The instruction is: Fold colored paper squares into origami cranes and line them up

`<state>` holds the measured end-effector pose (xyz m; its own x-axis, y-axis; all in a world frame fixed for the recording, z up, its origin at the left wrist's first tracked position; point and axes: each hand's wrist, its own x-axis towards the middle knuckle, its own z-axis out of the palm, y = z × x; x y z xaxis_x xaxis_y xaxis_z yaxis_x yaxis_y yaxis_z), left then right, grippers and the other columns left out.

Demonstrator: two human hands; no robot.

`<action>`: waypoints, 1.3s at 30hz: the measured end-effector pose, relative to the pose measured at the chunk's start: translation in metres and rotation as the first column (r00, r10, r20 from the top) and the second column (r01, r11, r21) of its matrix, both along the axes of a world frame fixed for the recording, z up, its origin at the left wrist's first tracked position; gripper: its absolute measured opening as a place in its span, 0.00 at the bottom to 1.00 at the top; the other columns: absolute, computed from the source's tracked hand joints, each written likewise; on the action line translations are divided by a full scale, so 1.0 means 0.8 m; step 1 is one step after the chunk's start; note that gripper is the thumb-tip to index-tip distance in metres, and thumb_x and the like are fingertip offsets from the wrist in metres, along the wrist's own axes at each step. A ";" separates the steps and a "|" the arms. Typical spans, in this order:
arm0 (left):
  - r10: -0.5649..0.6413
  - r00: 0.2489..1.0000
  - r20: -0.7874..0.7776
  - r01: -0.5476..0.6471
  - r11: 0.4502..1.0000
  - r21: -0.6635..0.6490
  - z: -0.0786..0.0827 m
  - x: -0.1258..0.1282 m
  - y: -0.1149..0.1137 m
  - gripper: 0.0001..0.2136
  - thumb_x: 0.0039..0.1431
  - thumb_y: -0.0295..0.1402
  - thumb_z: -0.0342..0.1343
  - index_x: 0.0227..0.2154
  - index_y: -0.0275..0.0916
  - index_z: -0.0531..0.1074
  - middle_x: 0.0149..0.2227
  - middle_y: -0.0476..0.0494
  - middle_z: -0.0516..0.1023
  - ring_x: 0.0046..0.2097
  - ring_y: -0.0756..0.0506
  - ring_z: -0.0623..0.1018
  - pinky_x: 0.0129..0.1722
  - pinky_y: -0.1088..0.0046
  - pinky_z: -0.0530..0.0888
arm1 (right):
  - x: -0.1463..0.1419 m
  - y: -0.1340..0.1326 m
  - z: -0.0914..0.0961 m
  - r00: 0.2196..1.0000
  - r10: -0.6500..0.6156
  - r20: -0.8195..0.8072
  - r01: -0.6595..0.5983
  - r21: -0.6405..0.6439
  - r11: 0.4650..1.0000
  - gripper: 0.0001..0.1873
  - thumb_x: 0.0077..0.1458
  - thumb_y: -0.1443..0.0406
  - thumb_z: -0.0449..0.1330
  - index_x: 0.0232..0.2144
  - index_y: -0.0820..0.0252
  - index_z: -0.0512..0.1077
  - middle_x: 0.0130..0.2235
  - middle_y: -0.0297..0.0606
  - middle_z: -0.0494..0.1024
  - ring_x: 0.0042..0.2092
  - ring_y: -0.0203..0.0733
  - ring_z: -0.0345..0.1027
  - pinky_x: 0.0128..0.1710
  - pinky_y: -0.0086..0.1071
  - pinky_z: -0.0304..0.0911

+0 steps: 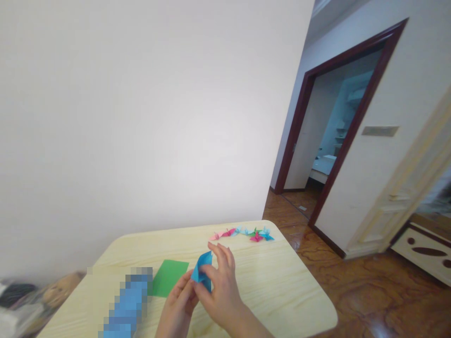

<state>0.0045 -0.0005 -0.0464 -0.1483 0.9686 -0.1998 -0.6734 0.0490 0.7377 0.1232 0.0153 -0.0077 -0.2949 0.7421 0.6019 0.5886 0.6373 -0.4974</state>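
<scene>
While held just above the table (282,291), blue paper (202,270), part-folded: left hand (178,307) pinches its lower edge, right hand (220,286) closes its fingers on the side. Step, judged: creasing a fold, though the fold line seems hidden. Next calls for aligned edges and a firm press. Nearby: green sheet (169,277), row of small folded figures (246,232).

On the bench (282,291), a flat sheet (169,278) lies left of the folded paper (201,271), with a row of paper figures (246,233) behind both.
</scene>
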 end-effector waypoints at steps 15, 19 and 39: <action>-0.054 0.990 0.133 0.049 0.998 0.045 -0.003 0.002 0.003 0.14 0.35 0.36 0.69 0.28 0.38 0.78 0.30 0.46 0.81 0.33 0.48 0.78 0.33 0.77 0.75 | 0.013 0.007 -0.002 0.970 0.130 -0.207 -0.155 -0.109 0.982 0.16 0.41 0.72 0.63 0.36 0.54 0.71 0.54 0.40 0.61 0.57 0.49 0.50 0.55 0.44 0.48; -0.040 0.997 0.073 0.036 0.997 0.062 -0.003 0.001 0.002 0.13 0.37 0.38 0.68 0.28 0.38 0.79 0.31 0.45 0.81 0.34 0.46 0.78 0.34 0.75 0.75 | 0.016 0.020 -0.011 0.859 0.126 -0.496 -0.287 -0.265 0.921 0.17 0.48 0.64 0.61 0.42 0.57 0.66 0.47 0.44 0.70 0.50 0.46 0.63 0.49 0.41 0.59; 0.092 0.977 -0.195 -0.088 0.996 0.032 -0.025 0.002 -0.001 0.21 0.38 0.42 0.66 0.37 0.37 0.76 0.34 0.42 0.82 0.35 0.44 0.79 0.34 0.71 0.74 | 0.017 0.040 -0.022 0.819 0.012 -0.574 -0.332 -0.456 0.825 0.15 0.51 0.56 0.57 0.27 0.64 0.71 0.25 0.37 0.74 0.28 0.38 0.68 0.29 0.30 0.64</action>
<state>0.0057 -0.0012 -0.0665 -0.2691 0.9535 -0.1359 -0.5169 -0.0239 0.8557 0.1370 0.0476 -0.0251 -0.2062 0.9486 0.2401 0.0370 0.2527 -0.9668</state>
